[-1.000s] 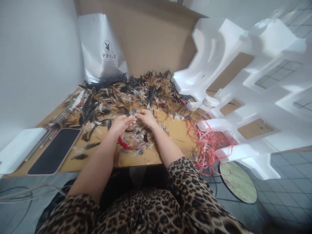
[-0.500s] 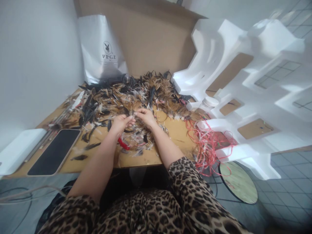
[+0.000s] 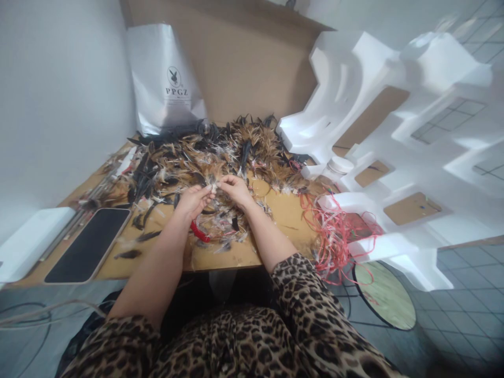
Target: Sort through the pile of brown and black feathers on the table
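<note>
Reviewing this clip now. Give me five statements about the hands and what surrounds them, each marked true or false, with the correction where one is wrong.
1. The left hand and right hand both have their fingertips at the same small bunch of feathers. True.
2. The dark-screened phone lies to the right of both hands. False: the phone lies to their left.
3. The tangle of pink strands is to the right of the right hand. True.
4. The silver bag lies flat in front of the hands. False: the silver bag stands upright beyond them, at the back left.
5. White foam stands on the right side of the scene. True.
</note>
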The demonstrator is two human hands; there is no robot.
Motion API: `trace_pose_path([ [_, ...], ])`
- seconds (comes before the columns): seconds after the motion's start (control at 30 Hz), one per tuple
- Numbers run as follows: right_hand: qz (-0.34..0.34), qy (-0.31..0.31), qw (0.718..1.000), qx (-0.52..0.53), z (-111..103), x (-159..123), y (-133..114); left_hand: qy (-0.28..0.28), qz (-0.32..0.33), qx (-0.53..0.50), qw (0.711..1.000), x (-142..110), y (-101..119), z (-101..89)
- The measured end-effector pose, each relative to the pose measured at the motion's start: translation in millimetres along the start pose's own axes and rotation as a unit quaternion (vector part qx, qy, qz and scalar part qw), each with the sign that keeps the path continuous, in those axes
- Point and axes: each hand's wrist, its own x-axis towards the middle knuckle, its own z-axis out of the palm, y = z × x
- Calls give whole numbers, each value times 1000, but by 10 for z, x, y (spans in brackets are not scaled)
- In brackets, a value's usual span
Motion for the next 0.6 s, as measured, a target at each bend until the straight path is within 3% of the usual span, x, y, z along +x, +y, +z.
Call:
trace_pose_path([
  [0.33,-67,44,992,-102,62,-10,35,23,6,-27,999,-13,-11,34],
  [0.6,45,-46,996,55,3,-11,14,-26,-36,-44,998,-13,18,0],
])
